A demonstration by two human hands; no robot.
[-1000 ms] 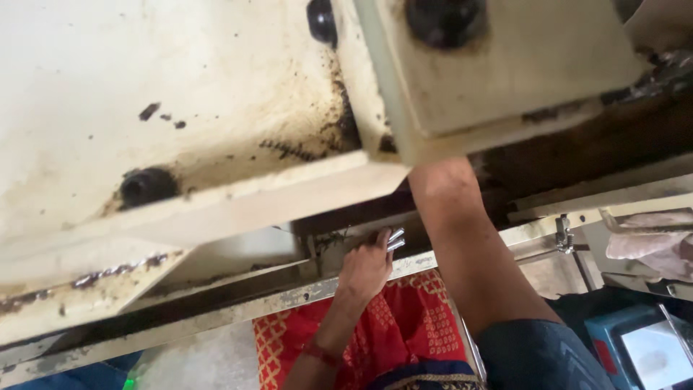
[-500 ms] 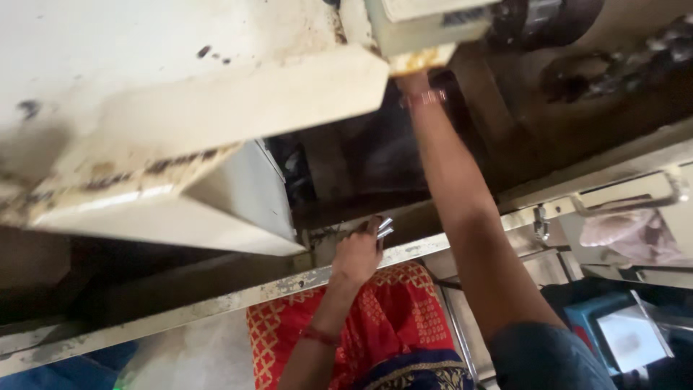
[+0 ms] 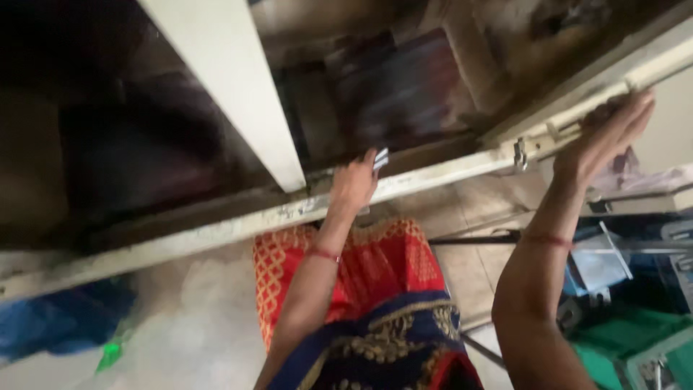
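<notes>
My left hand (image 3: 352, 184) rests on the cream-painted metal rail (image 3: 216, 230) of a big machine and pinches a small silvery metal piece (image 3: 380, 159) at its fingertips. My right hand (image 3: 605, 137) is raised to the right, fingers spread, its palm against the same rail near a small metal latch (image 3: 520, 153). Both forearms wear thin red threads at the wrist. Behind the rail the machine's dark, greasy inside (image 3: 404, 94) is blurred. A cream upright bar (image 3: 231, 87) slants down to the rail just left of my left hand.
Below me hangs red and blue cloth with gold embroidery (image 3: 375, 303). A tiled floor (image 3: 484, 253) shows under the rail. Blue and green plastic things (image 3: 628, 318) lie at the lower right, a blue bundle (image 3: 58, 325) at the lower left.
The view has swung down and left, off the cream housing. My right hand has come out of the machine's upper part and down onto the rail. My left hand stays on the rail.
</notes>
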